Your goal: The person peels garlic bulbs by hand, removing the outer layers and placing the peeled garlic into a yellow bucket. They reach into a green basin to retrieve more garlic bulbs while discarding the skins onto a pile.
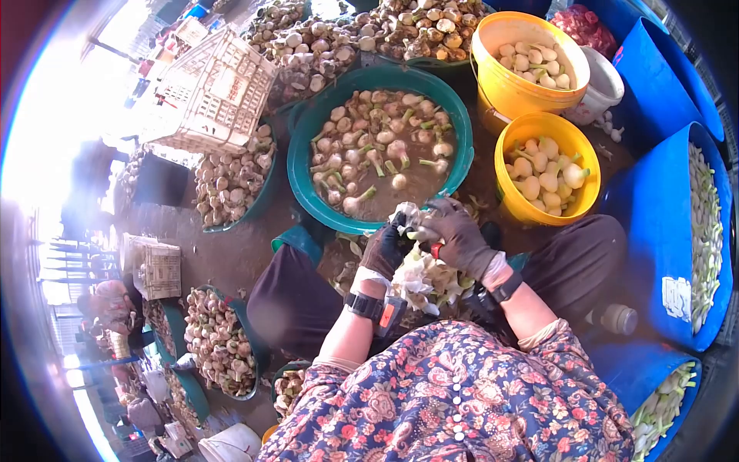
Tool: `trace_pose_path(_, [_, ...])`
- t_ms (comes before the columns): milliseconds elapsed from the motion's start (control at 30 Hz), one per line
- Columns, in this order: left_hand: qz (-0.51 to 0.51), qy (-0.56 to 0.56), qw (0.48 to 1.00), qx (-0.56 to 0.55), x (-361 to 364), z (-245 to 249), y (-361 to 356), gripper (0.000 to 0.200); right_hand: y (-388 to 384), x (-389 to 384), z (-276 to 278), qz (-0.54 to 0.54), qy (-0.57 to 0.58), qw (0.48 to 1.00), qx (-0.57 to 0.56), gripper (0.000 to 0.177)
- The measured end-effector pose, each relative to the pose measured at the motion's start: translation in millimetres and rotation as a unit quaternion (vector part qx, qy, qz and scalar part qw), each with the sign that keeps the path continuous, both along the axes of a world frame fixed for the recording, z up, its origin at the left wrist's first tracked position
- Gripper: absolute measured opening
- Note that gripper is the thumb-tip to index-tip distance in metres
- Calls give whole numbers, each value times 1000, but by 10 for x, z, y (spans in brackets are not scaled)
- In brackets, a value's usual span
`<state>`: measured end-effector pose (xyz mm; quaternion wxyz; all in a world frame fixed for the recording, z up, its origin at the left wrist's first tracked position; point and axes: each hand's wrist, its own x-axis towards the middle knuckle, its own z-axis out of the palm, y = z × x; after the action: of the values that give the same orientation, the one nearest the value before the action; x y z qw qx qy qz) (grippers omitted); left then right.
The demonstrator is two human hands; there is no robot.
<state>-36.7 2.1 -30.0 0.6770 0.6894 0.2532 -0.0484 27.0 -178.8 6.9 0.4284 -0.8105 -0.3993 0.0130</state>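
white garlic (416, 233) between the gloved left grip (387, 249) and right grip (459, 235)

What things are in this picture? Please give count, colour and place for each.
Round plastic tubs: several, green, centre and left
Muddy water: one pool, brown, in central tub
Unpeeled round bulbs: uncountable, brownish, mostly in tubs
Round plastic buckets: two, yellow, right of water
Smooth round bulbs: many, white, inside yellow buckets
Small plastic buckets: two, white, upper right and bottom
Large plastic containers: several, blue, right edge
Lattice plastic crates: at least two, whitish, left
Bulging bag: one, red, top right
Cylindrical jar: one, greyish, lower right
Papery peelings: one pile, whitish, centre
Background shapes: uncountable, blurred, far left
Left hand, right hand: two, dark brown gloves, centre
Legs: two, dark, beside hands
Floral sleeves: two, navy-pink, bottom
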Motion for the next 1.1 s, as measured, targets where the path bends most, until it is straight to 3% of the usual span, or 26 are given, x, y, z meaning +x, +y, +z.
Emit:
trace_pose_path(33, [54, 34, 989, -134, 41, 128, -40, 25, 22, -29, 61, -16, -87, 994, -58, 39])
trace_pose_path(67, [125, 70, 956, -256, 83, 259, -81, 23, 60, -56, 22, -45, -75, 996, -31, 31])
trace_pose_path(100, [66, 28, 995, -73, 72, 243, -91, 24, 83, -49, -65, -69, -26, 997, 21, 30])
trace_pose_path(133, [5, -16, 993, 113, 33, 207, -96, 24, 115, -37, -181, -92, 23, 993, 73, 29])
trace_pose_path(167, [-66, -111, 952, 277, -4, 150, -62, 27, 152, -17, -320, -114, 72, 983, 125, 27])
trace_pose_path(200, [-94, -202, 866, 448, -39, 93, -27, 29, 137, 40, -467, -143, 188, 956, 171, 21])
trace_pose_path(233, [-94, -239, 906, 335, -70, 207, -43, 13, 92, 100, -467, -162, 346, 890, 247, 18])
trace_pose_path(267, [-67, -192, 978, 33, -114, 324, -58, 13, 52, 151, -455, -176, 492, 793, 314, 16])
trace_pose_path(300, [-33, -123, 954, -271, -174, 393, -35, 13, 5, 188, -448, -182, 622, 666, 369, 15])
trace_pose_path(333, [-113, -64, 968, -216, -203, 468, 27, 19, -56, 244, -689, -158, 634, 656, 378, 18])
trace_pose_path(400, [-304, 27, 949, -84, -261, 618, 150, 39, -76, 275, -610, -160, 635, 659, 371, 19])
trace_pose_path(433, [-381, 89, 910, -134, -212, 737, 152, 43, -70, 245, -310, -171, 628, 654, 386, 17])
trace_pose_path(467, [-416, -11, 905, -87, -210, 644, 122, 54, -101, 250, -184, -165, 598, 712, 328, 16])
trace_pose_path(533, [-296, -20, 949, 105, -139, 597, 25, 56, -119, 267, -63, -142, 526, 814, 202, 15])
trace_pose_path(567, [-204, -14, 964, 168, -56, 708, -46, 56, -93, 250, -87, -113, 534, 812, 207, 15])
trace_pose_path(600, [-137, -117, 971, 156, -8, 642, -92, 46, -66, 241, -129, -86, 540, 810, 212, 16])
trace_pose_path(767, [-104, -70, 992, -6, 98, 424, -115, 17, -40, 160, -337, -69, 500, 840, 200, 23])
trace_pose_path(867, [-150, -75, 977, -131, -56, 582, -52, 19, 30, 229, -668, -151, 673, 638, 344, 29])
trace_pose_path(900, [-173, -68, 975, -121, -134, 682, -21, 16, 72, 262, -694, -180, 705, 553, 406, 30])
trace_pose_path(933, [-168, -58, 974, -143, -204, 857, -13, 20, -24, 344, -981, -124, 750, 500, 415, 35])
trace_pose_path(1033, [-224, -84, 947, -215, -322, 1101, 208, 32, -261, 407, -932, -11, 826, 413, 383, 36])
trace_pose_path(1067, [-295, -63, 937, -174, -272, 1126, 310, 41, -180, 397, -891, -71, 818, 401, 406, 35])
trace_pose_path(1100, [-333, 10, 935, -123, -228, 1144, 385, 37, -111, 366, -846, -83, 743, 534, 395, 36])
